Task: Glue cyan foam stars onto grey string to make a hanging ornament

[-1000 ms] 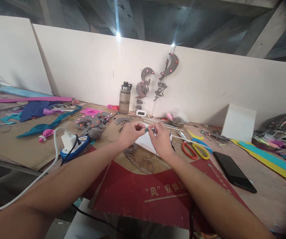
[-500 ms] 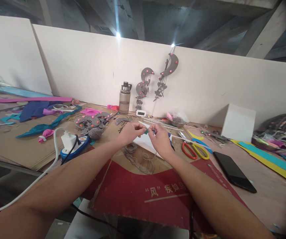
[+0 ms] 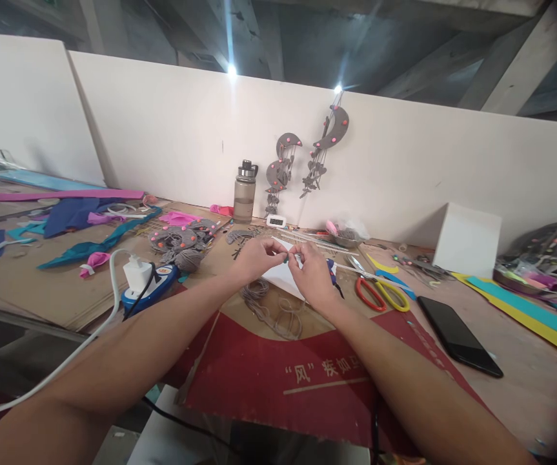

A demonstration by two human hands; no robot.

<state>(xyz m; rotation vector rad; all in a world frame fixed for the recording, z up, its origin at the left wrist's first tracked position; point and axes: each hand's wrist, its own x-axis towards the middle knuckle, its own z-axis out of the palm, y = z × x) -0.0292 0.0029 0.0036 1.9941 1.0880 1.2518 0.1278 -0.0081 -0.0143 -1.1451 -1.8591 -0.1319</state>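
My left hand (image 3: 259, 259) and my right hand (image 3: 311, 268) meet at the fingertips over a white sheet (image 3: 283, 278). Both are pinched around a small dark-green piece (image 3: 286, 257), mostly covered by the fingers. Below the hands, loops of grey cord (image 3: 271, 313) lie on the cardboard (image 3: 263, 352). Beside my right hand is a blue tool (image 3: 331, 271), partly hidden by that hand. Red-handled scissors (image 3: 370, 294) and yellow-handled scissors (image 3: 393, 297) lie further right.
A bottle (image 3: 244, 194) stands by the white wall, where grey crescent ornaments (image 3: 334, 129) hang. A black phone (image 3: 459, 336) lies on the right. At left are a blue power socket (image 3: 150, 290), a white cable and grey felt pieces (image 3: 181, 242).
The fingertips have shifted slightly around the small green piece, which now shows less. The whole view has moved a little, with objects appearing slightly further right.
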